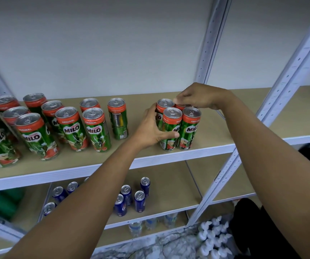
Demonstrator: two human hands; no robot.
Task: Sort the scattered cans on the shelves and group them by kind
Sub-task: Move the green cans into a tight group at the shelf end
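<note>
Both hands' grip (154,128) (197,98) around four clustered Milo cans (171,128); loose Milo cans (72,128) left, blue cans (139,200) below.

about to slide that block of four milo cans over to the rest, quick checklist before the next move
1. Left hand wraps the cluster's left side: ok.
2. Right hand pinches the back right can at its top: ok.
3. Four-can cluster upright, touching: ok.
4. Bare shelf between cluster and lone can: ok.
5. All Milo cans on this shelf: ok.
6. Blue cans on the lower shelf stay apart: ok.
</note>
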